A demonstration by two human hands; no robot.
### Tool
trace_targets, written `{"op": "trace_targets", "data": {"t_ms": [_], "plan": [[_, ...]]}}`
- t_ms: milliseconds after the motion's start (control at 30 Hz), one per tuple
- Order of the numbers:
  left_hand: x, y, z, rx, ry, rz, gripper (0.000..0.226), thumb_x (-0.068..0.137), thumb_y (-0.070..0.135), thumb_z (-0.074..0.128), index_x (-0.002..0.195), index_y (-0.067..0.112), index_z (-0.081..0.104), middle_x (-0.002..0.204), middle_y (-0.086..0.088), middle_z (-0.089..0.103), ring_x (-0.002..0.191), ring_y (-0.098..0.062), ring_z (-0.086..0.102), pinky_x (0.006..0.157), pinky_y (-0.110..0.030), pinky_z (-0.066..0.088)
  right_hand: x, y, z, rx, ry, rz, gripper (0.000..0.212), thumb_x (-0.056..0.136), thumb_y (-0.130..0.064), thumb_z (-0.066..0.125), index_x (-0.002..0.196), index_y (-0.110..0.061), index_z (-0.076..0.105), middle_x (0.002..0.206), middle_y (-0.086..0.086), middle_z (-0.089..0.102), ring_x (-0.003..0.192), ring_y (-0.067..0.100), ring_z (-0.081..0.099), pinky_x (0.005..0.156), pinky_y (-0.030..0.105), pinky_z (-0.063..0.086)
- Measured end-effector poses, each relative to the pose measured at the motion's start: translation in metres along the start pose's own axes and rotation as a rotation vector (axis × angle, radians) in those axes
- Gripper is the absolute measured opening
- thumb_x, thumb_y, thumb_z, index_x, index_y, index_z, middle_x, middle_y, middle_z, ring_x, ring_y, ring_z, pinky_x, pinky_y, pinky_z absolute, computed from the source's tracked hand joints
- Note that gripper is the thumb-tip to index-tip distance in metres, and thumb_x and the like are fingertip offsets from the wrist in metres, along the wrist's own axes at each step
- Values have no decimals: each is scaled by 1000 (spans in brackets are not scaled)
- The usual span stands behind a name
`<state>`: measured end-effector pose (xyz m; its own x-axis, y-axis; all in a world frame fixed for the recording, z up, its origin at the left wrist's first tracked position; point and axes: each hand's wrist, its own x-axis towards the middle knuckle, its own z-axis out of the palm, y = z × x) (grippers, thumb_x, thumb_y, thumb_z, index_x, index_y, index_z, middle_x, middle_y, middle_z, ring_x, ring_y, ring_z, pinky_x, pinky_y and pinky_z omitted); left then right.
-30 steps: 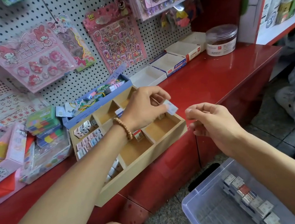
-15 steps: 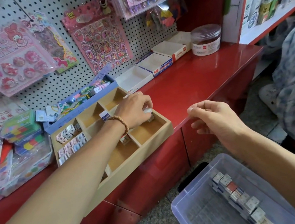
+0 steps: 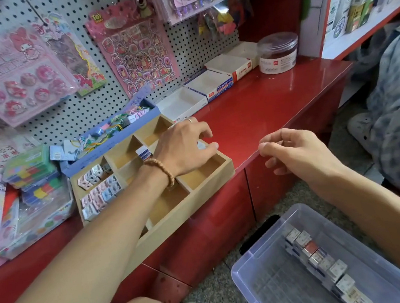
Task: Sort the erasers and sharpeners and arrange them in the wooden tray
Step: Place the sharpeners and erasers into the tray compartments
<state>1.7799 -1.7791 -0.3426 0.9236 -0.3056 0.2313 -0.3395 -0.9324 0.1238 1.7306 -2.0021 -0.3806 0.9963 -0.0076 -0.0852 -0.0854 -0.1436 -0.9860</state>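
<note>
Erasers: your left hand [image 3: 186, 150] has carried that small white wrapped eraser [image 3: 202, 145] down into the compartmented wooden tray [image 3: 199, 191], still pinching it, while your empty right hand [image 3: 296, 151] hangs loosely curled.

A yellow "TOY" logo stands at the top left corner of the pink bear sticker sheet [image 3: 136, 46] hanging on the pegboard; smaller letters beneath it are too fine to read. On the far side of the red counter, the blue-sided open carton [image 3: 213, 85] carries "2B" in white on its near wall, followed by small characters that cannot be made out. The orange-sided carton [image 3: 230, 67] to its right and the label on the round clear jar [image 3: 278, 52] bear print too blurred to read.
</note>
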Motion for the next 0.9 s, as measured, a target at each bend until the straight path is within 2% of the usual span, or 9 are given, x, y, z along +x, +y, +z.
{"op": "trace_targets", "data": {"t_ms": [100,167,300,333,433,500,667,800,900], "plan": [[-21,16,-2,-150,36,-4,23,80,45,64,90,26,71,83,9,63,75,-8,60,75,-35,53,-10,-4,-4,-43,-2,-38,5,92,-20,68,90,-17,71,82,6,70,69,8,66,61,24,53],[-41,33,1,-269,-5,9,25,77,49,59,85,27,70,78,10,63,73,-6,61,73,-34,54,-20,-6,-8,-88,-3,-59,5,92,-21,68,90,-17,71,80,8,69,70,9,66,61,24,55],[-86,72,15,-448,-168,42,21,79,47,64,84,27,69,80,11,66,77,-6,62,74,-36,53,-43,-5,-21,-220,29,-113,5,89,-26,70,89,-21,72,87,14,71,78,25,69,77,45,57],[-97,80,21,-487,-193,45,18,80,44,67,85,27,70,82,11,66,78,-4,62,75,-35,52,-49,-3,-25,-242,38,-122,6,88,-28,70,90,-23,71,84,10,70,79,24,68,75,44,57],[-128,105,45,-570,-280,47,11,82,36,74,88,26,71,85,10,68,79,-2,62,74,-26,51,-68,7,-37,-318,77,-147,6,88,-30,70,91,-25,70,74,-9,64,61,-2,56,62,14,45],[-148,118,67,-624,-342,35,9,82,34,76,84,28,69,83,8,69,75,-3,62,70,-22,50,-80,18,-43,-373,111,-128,6,88,-30,70,91,-25,69,74,-12,63,59,-6,53,59,7,39],[-199,142,137,-659,-497,-48,13,82,34,75,80,35,62,85,8,70,76,-5,65,74,-28,53,-113,90,-51,-332,171,52,2,89,-26,67,89,-25,68,70,-11,61,56,-2,52,53,15,41],[-229,150,185,-625,-594,-117,11,79,39,68,83,29,66,80,11,66,76,-6,63,75,-32,53,-143,187,-46,-263,209,314,3,90,-21,68,90,-18,69,70,-8,61,58,-1,54,51,12,39],[-243,152,215,-601,-642,-163,22,75,50,61,83,30,64,80,11,63,76,-10,63,74,-34,53,-160,258,-38,-231,201,532,3,88,-20,68,90,-17,68,69,-5,62,68,14,57,58,22,41]]}}
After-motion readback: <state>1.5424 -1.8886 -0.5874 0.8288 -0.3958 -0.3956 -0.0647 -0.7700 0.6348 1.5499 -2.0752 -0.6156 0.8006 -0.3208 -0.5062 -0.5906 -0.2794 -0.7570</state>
